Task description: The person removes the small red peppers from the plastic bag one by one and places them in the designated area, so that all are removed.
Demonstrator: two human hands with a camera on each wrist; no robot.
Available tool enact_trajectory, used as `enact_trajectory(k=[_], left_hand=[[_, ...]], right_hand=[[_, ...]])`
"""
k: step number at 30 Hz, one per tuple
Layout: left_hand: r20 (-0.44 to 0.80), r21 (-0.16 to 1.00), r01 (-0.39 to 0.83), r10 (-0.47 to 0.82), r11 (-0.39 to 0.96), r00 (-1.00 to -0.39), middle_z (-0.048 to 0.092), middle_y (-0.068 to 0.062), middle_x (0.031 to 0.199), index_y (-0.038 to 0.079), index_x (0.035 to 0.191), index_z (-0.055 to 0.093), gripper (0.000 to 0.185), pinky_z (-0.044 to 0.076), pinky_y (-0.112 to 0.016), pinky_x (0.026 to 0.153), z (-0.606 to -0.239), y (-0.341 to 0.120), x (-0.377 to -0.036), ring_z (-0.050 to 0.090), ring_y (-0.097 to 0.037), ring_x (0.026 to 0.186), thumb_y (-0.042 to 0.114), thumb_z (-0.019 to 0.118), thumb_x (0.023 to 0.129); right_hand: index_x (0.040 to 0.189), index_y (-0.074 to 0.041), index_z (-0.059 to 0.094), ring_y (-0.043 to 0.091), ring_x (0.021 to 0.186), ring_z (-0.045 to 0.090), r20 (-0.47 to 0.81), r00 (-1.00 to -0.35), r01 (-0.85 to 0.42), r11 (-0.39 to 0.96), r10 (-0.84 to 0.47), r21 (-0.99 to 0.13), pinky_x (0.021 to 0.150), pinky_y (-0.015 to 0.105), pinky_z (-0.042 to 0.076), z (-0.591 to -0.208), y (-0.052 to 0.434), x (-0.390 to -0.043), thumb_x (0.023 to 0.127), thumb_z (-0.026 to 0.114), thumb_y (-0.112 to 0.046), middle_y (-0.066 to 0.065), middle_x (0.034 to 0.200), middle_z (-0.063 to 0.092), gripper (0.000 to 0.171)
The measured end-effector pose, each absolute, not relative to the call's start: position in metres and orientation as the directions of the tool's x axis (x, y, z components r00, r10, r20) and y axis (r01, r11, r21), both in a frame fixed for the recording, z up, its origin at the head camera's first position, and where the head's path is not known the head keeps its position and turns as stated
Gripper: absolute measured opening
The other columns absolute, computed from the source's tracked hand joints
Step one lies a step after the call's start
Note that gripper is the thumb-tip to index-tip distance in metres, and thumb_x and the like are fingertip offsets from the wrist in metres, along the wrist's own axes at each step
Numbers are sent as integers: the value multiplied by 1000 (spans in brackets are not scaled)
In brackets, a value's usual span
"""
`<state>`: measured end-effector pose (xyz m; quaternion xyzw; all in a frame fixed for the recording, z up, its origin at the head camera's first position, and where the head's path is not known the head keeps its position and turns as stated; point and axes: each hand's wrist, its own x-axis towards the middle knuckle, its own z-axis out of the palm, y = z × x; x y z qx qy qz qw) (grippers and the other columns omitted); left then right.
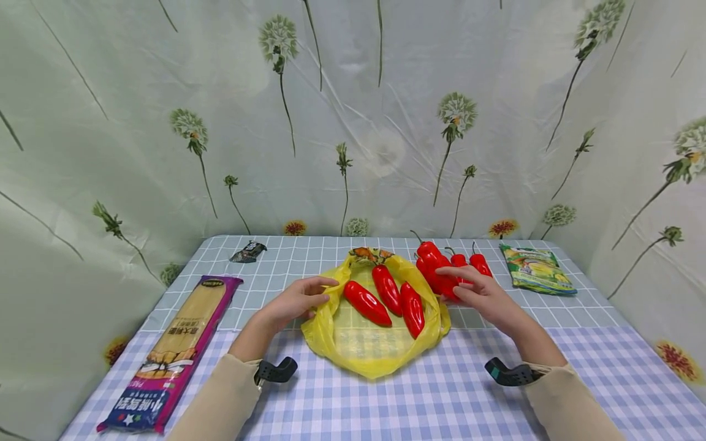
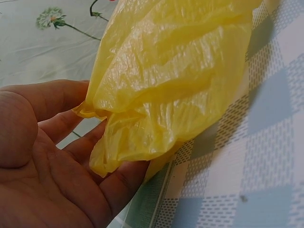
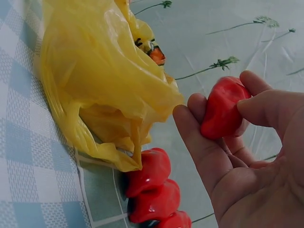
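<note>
- At the middle of the tabletop point(image 1: 386, 404), on the checked cloth, we see a yellow plastic bag point(image 1: 375, 343) lying open with three red peppers point(image 1: 388, 289) resting on it side by side.
- Our left hand point(image 1: 300, 300) pinches the left edge of the bag: in the left wrist view the thin film point(image 2: 166, 90) is caught between the thumb and the curled fingers point(image 2: 118, 183), and it bunches there.
- Our right hand point(image 1: 485, 294) sits just to the right of the bag, on the pile of loose red peppers point(image 1: 436, 269) beside it.
- In the right wrist view the fingers point(image 3: 202, 142) and thumb curl round one red pepper point(image 3: 221, 111), gripping it by its end, close to the bag's crumpled rim point(image 3: 142, 95).
- More of the loose peppers point(image 3: 152, 190) lie touching one another against the bag's right side.
- Far left on the tabletop lies a long packet of noodles point(image 1: 176, 349), well apart from the bag.
- A green snack packet point(image 1: 537, 269) lies near the far right corner, beyond the loose peppers.
- A small dark wrapper point(image 1: 248, 251) lies near the far left edge, by the flowered curtain point(image 1: 353, 122).
</note>
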<state>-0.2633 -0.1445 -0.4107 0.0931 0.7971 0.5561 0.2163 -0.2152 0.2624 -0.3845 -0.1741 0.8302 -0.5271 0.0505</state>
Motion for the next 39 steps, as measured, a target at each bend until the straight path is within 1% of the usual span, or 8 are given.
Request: enact_trajectory(k=[7, 12, 16, 21, 27, 30, 34, 39], left_hand=[[-230, 927, -77, 393, 368, -890, 59, -10, 133, 18, 135, 60, 35, 43, -24, 63, -410, -145, -264, 51, -16, 74, 16, 57, 100], [-232, 924, -77, 390, 374, -891, 58, -10, 136, 19, 135, 61, 35, 44, -24, 63, -410, -144, -264, 51, -16, 74, 15, 58, 100], [-229, 925, -74, 394, 372, -890, 58, -11, 136, 19, 134, 61, 35, 44, -24, 63, -411, -144, -265, 52, -16, 75, 15, 57, 100], [-229, 926, -75, 392, 370, -891, 58, -10, 138, 20, 134, 61, 34, 44, -24, 63, -410, -144, -265, 53, -16, 76, 16, 58, 100], [-231, 926, -79, 390, 368, -891, 58, -10, 138, 20, 134, 62, 34, 44, -24, 63, -410, -144, -264, 53, -16, 76, 16, 58, 100], [-227, 926, -72, 394, 369, -891, 58, -11, 137, 18, 135, 61, 35, 45, -24, 64, -410, -145, -264, 54, -16, 78, 16, 58, 100], [-224, 926, -70, 392, 370, -892, 59, -11, 135, 18, 135, 61, 35, 44, -25, 64, -410, -145, -264, 54, -16, 78, 16, 58, 100], [-222, 925, -66, 391, 374, -893, 59, -11, 135, 17, 135, 61, 35, 44, -25, 64, -410, -144, -262, 54, -16, 80, 15, 58, 100]], right_hand=[[140, -12, 54, 45, 125, 56, 104, -940, -226, 365, -326, -903, 90, 41, 58, -385, 266, -216, 100, 58, -17, 22, 150, 43, 40], [142, -9, 53, 33, 119, 63, 71, -952, -174, 333, -299, -927, 91, 34, 57, -385, 268, -216, 101, 58, -20, 23, 150, 42, 42], [142, -7, 52, 22, 111, 69, 44, -956, -138, 313, -290, -940, 93, 36, 57, -386, 271, -216, 102, 57, -22, 25, 150, 38, 44], [141, -11, 52, 32, 115, 65, 28, -946, -140, 329, -322, -934, 94, 45, 56, -385, 276, -216, 101, 57, -17, 23, 150, 38, 41], [145, -15, 47, 45, 123, 57, 31, -924, -172, 343, -381, -924, 92, 51, 56, -380, 284, -213, 98, 59, -12, 22, 154, 32, 49], [147, -18, 46, 43, 127, 51, 34, -926, -185, 372, -376, -910, 90, 51, 57, -377, 285, -211, 97, 61, -15, 21, 155, 32, 52], [145, -18, 48, 43, 124, 52, 34, -931, -186, 390, -364, -902, 88, 52, 57, -376, 285, -209, 94, 64, -14, 20, 153, 34, 54], [136, -13, 53, 38, 120, 53, 51, -935, -192, 381, -350, -904, 85, 53, 58, -376, 286, -208, 93, 65, -12, 18, 146, 39, 45]])
